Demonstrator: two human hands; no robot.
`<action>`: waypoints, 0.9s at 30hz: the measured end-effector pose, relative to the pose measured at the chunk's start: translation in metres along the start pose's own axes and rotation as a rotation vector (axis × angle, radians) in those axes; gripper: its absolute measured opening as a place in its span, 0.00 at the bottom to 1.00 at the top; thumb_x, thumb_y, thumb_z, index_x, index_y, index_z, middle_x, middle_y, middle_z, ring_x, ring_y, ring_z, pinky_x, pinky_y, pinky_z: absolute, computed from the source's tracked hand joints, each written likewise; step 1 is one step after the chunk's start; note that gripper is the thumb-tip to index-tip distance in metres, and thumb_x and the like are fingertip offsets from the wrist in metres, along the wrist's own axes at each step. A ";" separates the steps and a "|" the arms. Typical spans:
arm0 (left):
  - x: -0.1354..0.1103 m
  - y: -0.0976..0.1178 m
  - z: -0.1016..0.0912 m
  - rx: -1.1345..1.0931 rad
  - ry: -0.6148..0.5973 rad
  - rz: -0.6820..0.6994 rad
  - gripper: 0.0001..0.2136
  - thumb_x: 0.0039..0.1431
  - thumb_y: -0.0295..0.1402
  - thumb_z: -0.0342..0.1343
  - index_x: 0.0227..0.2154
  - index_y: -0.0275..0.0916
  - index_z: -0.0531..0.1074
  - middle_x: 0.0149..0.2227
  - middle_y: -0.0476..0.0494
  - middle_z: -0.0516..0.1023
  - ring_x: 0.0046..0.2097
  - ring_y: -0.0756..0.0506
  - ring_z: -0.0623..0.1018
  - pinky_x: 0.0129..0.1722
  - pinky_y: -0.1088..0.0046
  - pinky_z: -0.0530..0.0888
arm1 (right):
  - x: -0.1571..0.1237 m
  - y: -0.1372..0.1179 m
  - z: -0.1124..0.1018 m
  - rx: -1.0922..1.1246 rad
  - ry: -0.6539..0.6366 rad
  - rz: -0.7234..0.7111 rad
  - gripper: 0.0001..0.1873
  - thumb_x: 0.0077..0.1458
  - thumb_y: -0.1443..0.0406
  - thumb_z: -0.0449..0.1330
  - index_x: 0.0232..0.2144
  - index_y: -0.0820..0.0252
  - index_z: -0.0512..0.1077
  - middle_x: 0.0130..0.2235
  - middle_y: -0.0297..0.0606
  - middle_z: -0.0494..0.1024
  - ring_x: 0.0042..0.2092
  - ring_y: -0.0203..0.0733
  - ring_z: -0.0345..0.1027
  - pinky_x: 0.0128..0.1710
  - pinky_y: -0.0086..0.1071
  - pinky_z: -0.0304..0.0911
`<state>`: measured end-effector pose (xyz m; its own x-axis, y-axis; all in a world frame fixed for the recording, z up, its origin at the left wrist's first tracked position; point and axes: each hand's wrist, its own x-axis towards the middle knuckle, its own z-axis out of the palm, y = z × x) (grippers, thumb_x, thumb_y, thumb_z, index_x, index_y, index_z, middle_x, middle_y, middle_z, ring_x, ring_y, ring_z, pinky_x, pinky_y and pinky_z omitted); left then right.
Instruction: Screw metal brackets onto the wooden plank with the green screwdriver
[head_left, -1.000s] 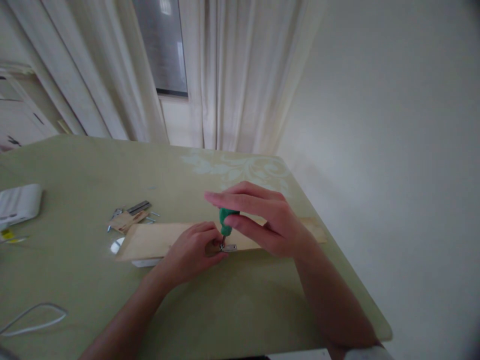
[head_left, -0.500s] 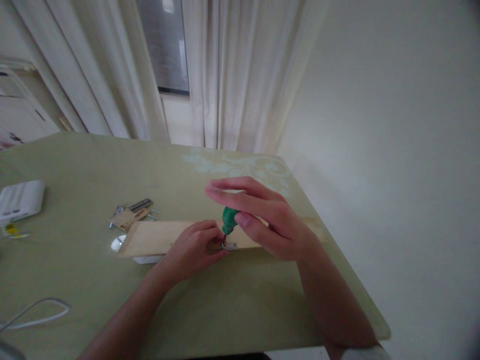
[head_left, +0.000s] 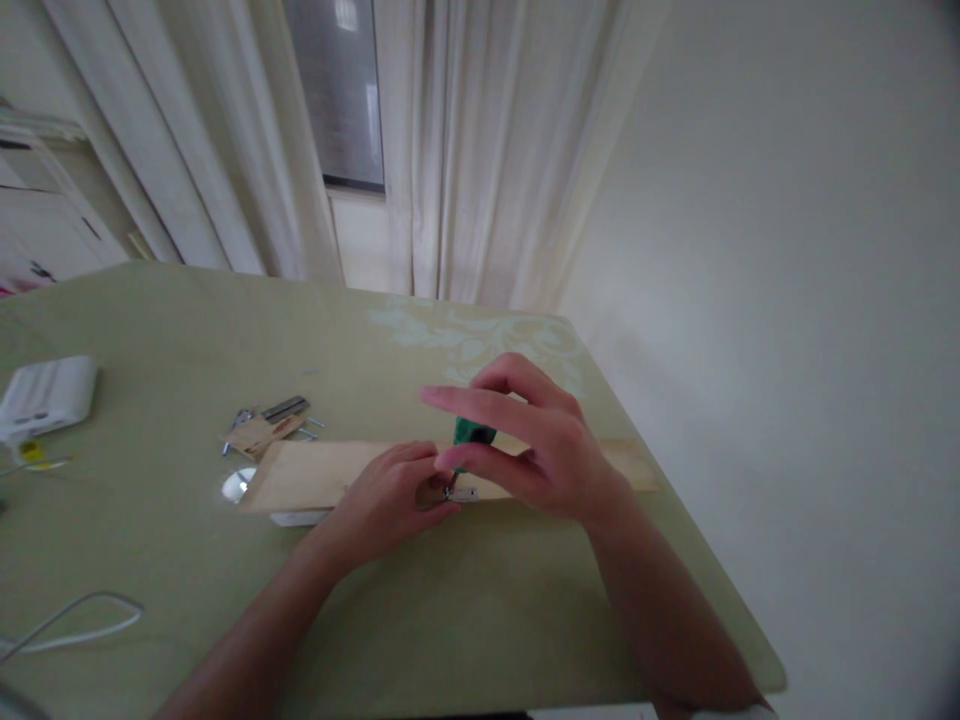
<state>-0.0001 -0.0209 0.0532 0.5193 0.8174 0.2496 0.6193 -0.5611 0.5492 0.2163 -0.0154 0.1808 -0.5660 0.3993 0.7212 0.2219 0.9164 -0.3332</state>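
Observation:
A light wooden board [head_left: 307,475] lies across the table, a small metal hinge-like plate [head_left: 465,494] on its near edge. My left hand [head_left: 391,495] is closed at that edge, thumb at the front and fingers on top, pinching beside the plate's left end. Above the plate a green-handled screwdriver [head_left: 471,432] stands slightly tilted, its tip down by the plate. My right hand [head_left: 544,435] has its thumb and fingers around the handle, with the index finger stretched out past it. Whether a screw sits under the tip is too small to tell.
Left of the board are a pile of metal hardware and wood scraps [head_left: 266,430] and a shiny round piece [head_left: 238,485]. A white object [head_left: 296,518] sits beneath the board. Further left are a white box-shaped device [head_left: 49,393] and a looped cable [head_left: 82,635]. A wall borders the right side.
My right thumb has moved left across the screwdriver's handle and the fingers have bent more, hiding part of it. My left hand stays in place on the board; the view has shifted slightly.

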 end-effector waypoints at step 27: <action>0.001 0.000 0.001 0.018 0.019 0.033 0.06 0.62 0.37 0.65 0.38 0.43 0.77 0.41 0.45 0.80 0.45 0.42 0.78 0.44 0.67 0.71 | 0.001 -0.013 -0.019 -0.100 -0.206 0.040 0.19 0.70 0.65 0.58 0.61 0.55 0.73 0.43 0.39 0.78 0.45 0.41 0.72 0.46 0.36 0.69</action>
<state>0.0012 -0.0206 0.0527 0.5283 0.8007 0.2824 0.6128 -0.5898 0.5259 0.2281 -0.0261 0.1972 -0.7032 0.4304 0.5659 0.3188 0.9023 -0.2901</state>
